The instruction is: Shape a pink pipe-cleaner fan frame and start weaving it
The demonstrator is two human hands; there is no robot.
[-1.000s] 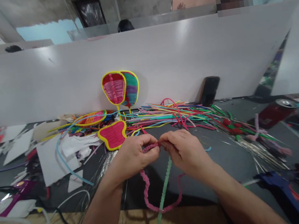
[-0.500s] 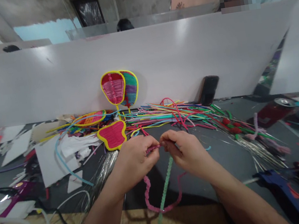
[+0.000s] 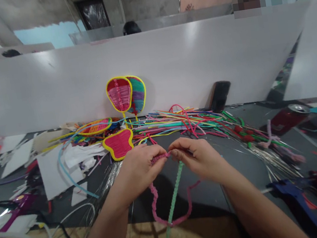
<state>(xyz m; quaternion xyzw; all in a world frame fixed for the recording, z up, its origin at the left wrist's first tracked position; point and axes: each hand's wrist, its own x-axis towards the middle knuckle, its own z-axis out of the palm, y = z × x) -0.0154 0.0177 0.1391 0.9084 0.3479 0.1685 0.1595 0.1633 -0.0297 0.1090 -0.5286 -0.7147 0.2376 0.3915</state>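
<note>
Both my hands meet over the near part of the table, fingertips nearly touching. My left hand (image 3: 143,163) is closed, pinching a pink pipe cleaner (image 3: 155,203) between thumb and fingers. My right hand (image 3: 196,155) is closed as well, its fingertips at the end of the same pink strand. From the hands the pink pipe cleaner hangs in a wide loop. A straight twisted green pipe cleaner stem (image 3: 174,196) crosses this loop and runs down toward me, its top just under my right fingers.
Behind the hands lie bundled coloured pipe cleaners (image 3: 173,122) and a pink, yellow-edged woven piece (image 3: 118,145). Two fan shapes (image 3: 120,95) lean on the white partition (image 3: 52,87), as does a phone (image 3: 220,95). Glue guns (image 3: 299,205) and a can (image 3: 289,118) sit right; paper scraps (image 3: 59,173) left.
My right fingers have drawn in closer over the pink strand beside my left fingertips. The hanging loop has shifted slightly. The view has moved a little.
</note>
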